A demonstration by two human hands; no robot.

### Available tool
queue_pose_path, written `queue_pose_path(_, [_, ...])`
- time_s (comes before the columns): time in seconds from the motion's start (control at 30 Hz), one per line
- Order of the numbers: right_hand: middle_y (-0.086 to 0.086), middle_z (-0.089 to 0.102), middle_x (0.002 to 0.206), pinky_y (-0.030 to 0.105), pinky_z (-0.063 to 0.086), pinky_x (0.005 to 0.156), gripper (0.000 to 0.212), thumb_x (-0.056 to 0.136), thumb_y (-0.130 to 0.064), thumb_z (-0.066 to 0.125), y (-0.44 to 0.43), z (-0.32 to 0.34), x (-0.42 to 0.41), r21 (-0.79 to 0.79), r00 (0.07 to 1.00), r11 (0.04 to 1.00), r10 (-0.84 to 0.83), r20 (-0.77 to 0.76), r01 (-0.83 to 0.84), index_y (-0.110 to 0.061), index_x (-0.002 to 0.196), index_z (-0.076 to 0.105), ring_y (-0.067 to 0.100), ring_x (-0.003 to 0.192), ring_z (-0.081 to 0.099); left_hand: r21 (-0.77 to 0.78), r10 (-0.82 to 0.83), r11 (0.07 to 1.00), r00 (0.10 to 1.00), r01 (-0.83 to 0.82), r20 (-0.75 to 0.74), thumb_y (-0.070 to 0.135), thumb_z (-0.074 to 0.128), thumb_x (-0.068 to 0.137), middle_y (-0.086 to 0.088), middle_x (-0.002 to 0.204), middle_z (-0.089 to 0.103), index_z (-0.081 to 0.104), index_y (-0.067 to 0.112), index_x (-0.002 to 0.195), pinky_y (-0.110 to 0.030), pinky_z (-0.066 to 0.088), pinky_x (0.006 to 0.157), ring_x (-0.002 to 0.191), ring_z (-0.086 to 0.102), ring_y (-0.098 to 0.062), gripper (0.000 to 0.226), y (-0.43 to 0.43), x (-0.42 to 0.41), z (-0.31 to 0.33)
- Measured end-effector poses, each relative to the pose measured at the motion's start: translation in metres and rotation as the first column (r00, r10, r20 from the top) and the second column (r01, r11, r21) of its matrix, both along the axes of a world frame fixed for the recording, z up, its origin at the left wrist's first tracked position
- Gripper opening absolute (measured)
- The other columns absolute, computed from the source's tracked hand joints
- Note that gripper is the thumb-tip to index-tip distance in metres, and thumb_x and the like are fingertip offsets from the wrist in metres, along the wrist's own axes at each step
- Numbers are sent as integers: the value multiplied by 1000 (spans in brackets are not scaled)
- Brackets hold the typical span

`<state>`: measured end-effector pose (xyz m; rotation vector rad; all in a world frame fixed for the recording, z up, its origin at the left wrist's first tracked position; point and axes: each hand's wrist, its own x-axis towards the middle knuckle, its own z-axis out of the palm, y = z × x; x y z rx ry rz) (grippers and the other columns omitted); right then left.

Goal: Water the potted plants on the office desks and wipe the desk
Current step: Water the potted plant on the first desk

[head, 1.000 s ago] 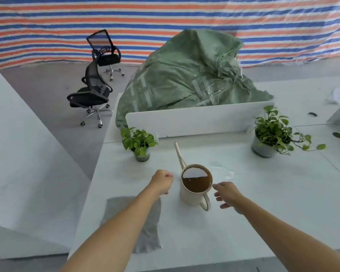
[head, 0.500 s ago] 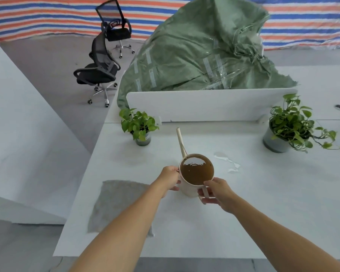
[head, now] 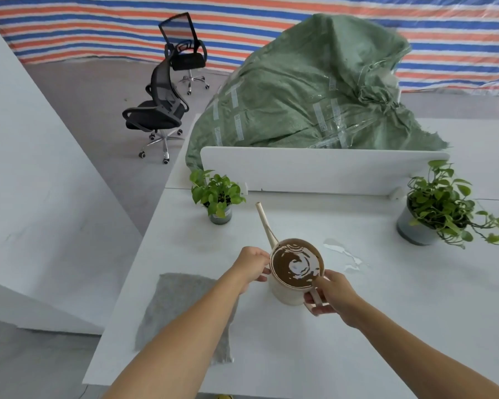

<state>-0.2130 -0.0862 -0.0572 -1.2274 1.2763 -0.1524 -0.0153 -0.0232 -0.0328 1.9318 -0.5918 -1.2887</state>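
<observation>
The tabletop (head: 357,326) looks smooth and matt white, like laminate. The watering can (head: 288,292) seems matt cream plastic, and the water inside it is glossy and reflects light. A spilled puddle (head: 343,254) shines wet on the white surface. The cloth (head: 179,306) is grey, soft and a little fuzzy. The big sack (head: 314,90) is green woven plastic with glossy clear tape. The chairs (head: 159,110) have black mesh backs and shiny metal bases.
</observation>
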Motion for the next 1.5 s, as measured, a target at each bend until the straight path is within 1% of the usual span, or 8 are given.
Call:
queue_pose_path(0.13, [19, 67, 71, 40, 56, 62, 21, 98, -8, 46, -2, 20, 11, -23, 999, 999, 48, 7, -47, 0, 111, 61, 29, 61, 63, -55, 21, 998, 999, -19, 35, 6, 49, 95, -9, 88, 64, 65, 6, 93, -33, 57, 76, 79, 61, -21, 16, -2, 18, 11])
queue_pose_path(0.33, [22, 70, 77, 43, 58, 67, 21, 101, -11, 47, -3, 47, 47, -54, 997, 995, 82, 13, -81, -3, 107, 65, 28, 67, 65, -109, 15, 994, 999, -11, 34, 6, 53, 93, -8, 80, 64, 65, 9, 84, -29, 55, 70, 72, 60, -19, 16, -3, 61, 29])
queue_pose_path(0.47, [24, 70, 77, 44, 59, 67, 22, 99, -8, 46, -3, 58, 70, -72, 996, 994, 85, 5, -85, -1, 107, 64, 28, 66, 65, -126, -2, 992, 999, 7, 40, 4, 53, 93, -8, 83, 63, 65, 5, 91, -24, 54, 63, 70, 59, -17, 13, -4, 86, 33])
queue_pose_path(0.6, [28, 72, 85, 45, 60, 67, 22, 101, -11, 47, -2, 62, 91, -81, 997, 994, 74, 1, -74, -1, 106, 66, 27, 68, 68, -133, -26, 991, 999, 30, 30, 5, 55, 93, -8, 85, 63, 66, 4, 95, -25, 54, 64, 73, 59, -18, 11, -8, 109, 36])
queue_pose_path(0.87, [24, 73, 83, 39, 60, 63, 21, 99, -11, 48, -8, 64, 121, -91, 997, 993, 68, -39, -71, -2, 107, 65, 27, 68, 71, -127, -16, 992, 1000, 14, -12, 3, 57, 90, -11, 82, 63, 66, 2, 97, -30, 55, 69, 70, 58, -20, 12, -14, 139, 34])
queue_pose_path(1.1, [24, 74, 86, 37, 59, 62, 21, 101, -10, 46, -15, 67, 132, -89, 992, 990, 102, -71, -108, -5, 109, 64, 27, 69, 72, -109, 3, 994, 999, -7, -37, 8, 60, 90, -12, 89, 65, 66, 2, 104, -31, 56, 72, 75, 60, -21, 16, -18, 148, 28])
queue_pose_path(1.37, [25, 74, 86, 41, 61, 67, 21, 102, -16, 49, -22, 70, 129, -87, 986, 984, 146, -83, -154, -3, 106, 66, 27, 69, 71, -102, 13, 995, 997, -21, -82, 9, 61, 88, -11, 91, 65, 66, 0, 105, -27, 55, 66, 74, 60, -20, 20, -22, 147, 22])
queue_pose_path(1.5, [23, 74, 84, 37, 61, 64, 22, 103, -17, 49, -27, 71, 126, -91, 984, 984, 144, -104, -153, -3, 107, 65, 26, 68, 72, -105, 16, 994, 995, -26, -97, 8, 62, 88, -11, 89, 64, 66, 0, 103, -26, 54, 63, 72, 59, -20, 18, -27, 143, 22])
